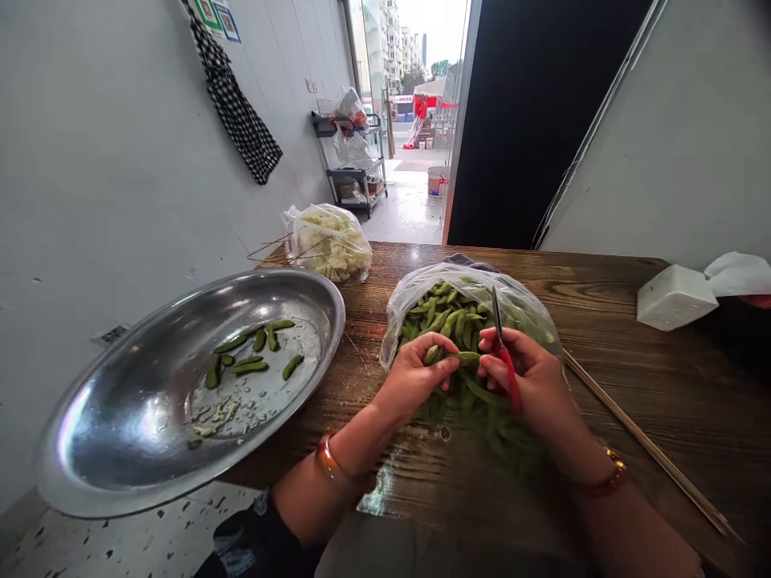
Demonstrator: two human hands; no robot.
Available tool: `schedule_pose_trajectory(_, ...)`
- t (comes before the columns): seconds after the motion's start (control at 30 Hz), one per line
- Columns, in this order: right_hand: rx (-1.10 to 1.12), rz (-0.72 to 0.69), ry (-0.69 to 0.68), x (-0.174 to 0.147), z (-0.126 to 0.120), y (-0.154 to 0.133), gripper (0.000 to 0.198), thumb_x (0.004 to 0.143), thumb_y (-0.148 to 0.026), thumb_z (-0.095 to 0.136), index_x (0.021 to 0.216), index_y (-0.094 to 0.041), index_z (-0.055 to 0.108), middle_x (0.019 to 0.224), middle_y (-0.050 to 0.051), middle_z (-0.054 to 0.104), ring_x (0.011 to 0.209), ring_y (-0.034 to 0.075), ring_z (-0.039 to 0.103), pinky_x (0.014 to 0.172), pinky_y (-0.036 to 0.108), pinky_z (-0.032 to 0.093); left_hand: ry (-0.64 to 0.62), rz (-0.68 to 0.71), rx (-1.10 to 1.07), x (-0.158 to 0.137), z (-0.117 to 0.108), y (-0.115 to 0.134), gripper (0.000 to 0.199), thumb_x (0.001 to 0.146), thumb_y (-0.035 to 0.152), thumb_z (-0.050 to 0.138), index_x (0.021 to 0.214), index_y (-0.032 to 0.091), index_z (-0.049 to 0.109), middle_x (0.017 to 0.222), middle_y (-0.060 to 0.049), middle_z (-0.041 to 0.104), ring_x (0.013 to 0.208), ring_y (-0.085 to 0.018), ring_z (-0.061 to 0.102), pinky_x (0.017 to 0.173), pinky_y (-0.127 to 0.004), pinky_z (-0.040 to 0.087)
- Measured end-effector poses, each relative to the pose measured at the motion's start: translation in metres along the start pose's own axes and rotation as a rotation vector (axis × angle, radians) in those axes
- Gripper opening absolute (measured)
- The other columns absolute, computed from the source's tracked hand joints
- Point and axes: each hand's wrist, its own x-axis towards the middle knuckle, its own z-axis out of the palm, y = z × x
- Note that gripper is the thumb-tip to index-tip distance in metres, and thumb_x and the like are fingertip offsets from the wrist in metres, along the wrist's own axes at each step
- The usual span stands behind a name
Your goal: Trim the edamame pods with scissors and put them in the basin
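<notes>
Pinched in the fingers of my left hand (415, 373) is a green edamame pod (467, 357), stretching across toward the right hand. My right hand (530, 377) grips red-handled scissors (507, 357), their dark blades pointing up and away; its fingertips also meet the pod's right end. Under and behind both hands lies a clear plastic bag (415, 289) full of edamame pods (451, 309), some spilling toward me onto the table. To the left, a large steel basin (150, 401) holds several loose pods (250, 365), small trimmings and drops of water.
A bag of cauliflower (331, 241) sits at the table's far left, thin sticks beside it. Bamboo skewers (644, 441) lie along the right. A white tissue box (678, 297) stands at the right edge of the wooden table (602, 313). Beyond are a cart (352, 168) and a doorway.
</notes>
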Motion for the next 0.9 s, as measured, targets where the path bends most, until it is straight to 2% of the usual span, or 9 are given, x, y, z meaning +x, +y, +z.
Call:
schedule_pose_trajectory(0.13,0.171,0.053,-0.002,0.0008,-0.0005,0.0011,0.027,0.073,-0.029,0.075,0.094,-0.024,0.059,0.083,-0.006,0.055,0.055,0.006,0.057,0.049,0.019,0.05,-0.093,-0.022,0.02,-0.0016,0.0027,0.0029,0.032,0.068,0.037,0.077,0.083,0.012,0.063,0.07,-0.001,0.063,0.051,-0.006,0.048,0.05,-0.02,0.037)
schedule_pose_trajectory(0.27,0.216,0.044,-0.089,-0.0002,-0.0041,0.0001,0.024,0.076,-0.024,0.073,0.094,-0.024,0.057,0.086,-0.006,0.053,0.054,0.004,0.055,0.046,0.017,0.047,-0.07,-0.005,0.089,-0.0013,-0.0009,0.0058,0.034,0.075,0.044,0.07,0.083,0.012,0.067,0.061,0.002,0.055,0.05,-0.005,0.042,0.049,-0.019,0.03)
schedule_pose_trajectory(0.37,0.18,0.043,-0.161,-0.0023,-0.0043,-0.0018,0.023,0.078,-0.023,0.07,0.096,-0.025,0.057,0.087,-0.006,0.053,0.054,0.004,0.054,0.047,0.017,0.046,-0.069,-0.004,0.122,-0.0014,-0.0034,0.0069,0.037,0.077,0.047,0.067,0.084,0.011,0.07,0.063,0.002,0.055,0.054,-0.006,0.041,0.051,-0.02,0.029)
schedule_pose_trajectory(0.53,0.016,-0.005,-0.161,-0.0033,0.0001,-0.0026,0.025,0.075,-0.028,0.073,0.095,-0.024,0.057,0.083,-0.005,0.057,0.055,0.006,0.056,0.049,0.019,0.049,-0.236,-0.032,0.275,-0.0026,-0.0029,0.0081,0.038,0.072,0.046,0.072,0.082,0.01,0.072,0.065,0.0,0.057,0.061,-0.009,0.043,0.056,-0.022,0.031)
schedule_pose_trajectory(0.6,-0.055,-0.049,-0.143,-0.0024,0.0006,-0.002,0.027,0.075,-0.031,0.073,0.095,-0.023,0.058,0.084,-0.003,0.06,0.058,0.008,0.057,0.053,0.022,0.051,-0.239,-0.005,0.298,-0.0028,-0.0017,0.0075,0.035,0.07,0.044,0.073,0.08,0.01,0.071,0.064,0.001,0.055,0.061,-0.009,0.042,0.056,-0.022,0.031)
schedule_pose_trajectory(0.7,-0.191,-0.157,-0.085,-0.0004,-0.0024,-0.0017,0.029,0.079,-0.035,0.07,0.105,-0.024,0.06,0.093,0.001,0.063,0.065,0.011,0.06,0.06,0.025,0.053,-0.165,0.024,0.222,-0.0029,-0.0011,0.0065,0.032,0.07,0.042,0.074,0.079,0.012,0.068,0.063,0.002,0.054,0.059,-0.008,0.042,0.055,-0.021,0.031)
schedule_pose_trajectory(0.83,-0.52,-0.427,-0.066,0.001,-0.0084,-0.0021,0.033,0.081,-0.033,0.069,0.112,-0.025,0.062,0.105,0.005,0.063,0.077,0.015,0.061,0.071,0.031,0.053,-0.074,-0.014,0.047,-0.0023,-0.0037,0.0069,0.033,0.072,0.041,0.074,0.085,0.014,0.061,0.072,0.001,0.062,0.051,-0.005,0.043,0.05,-0.019,0.031)
schedule_pose_trajectory(0.9,-0.615,-0.533,-0.079,0.0008,-0.0091,-0.0012,0.034,0.081,-0.032,0.07,0.112,-0.023,0.061,0.107,0.007,0.062,0.082,0.018,0.061,0.073,0.033,0.053,-0.045,0.001,0.002,-0.0016,-0.0055,0.0068,0.034,0.072,0.041,0.074,0.088,0.015,0.06,0.077,-0.001,0.065,0.049,-0.004,0.043,0.048,-0.018,0.031)
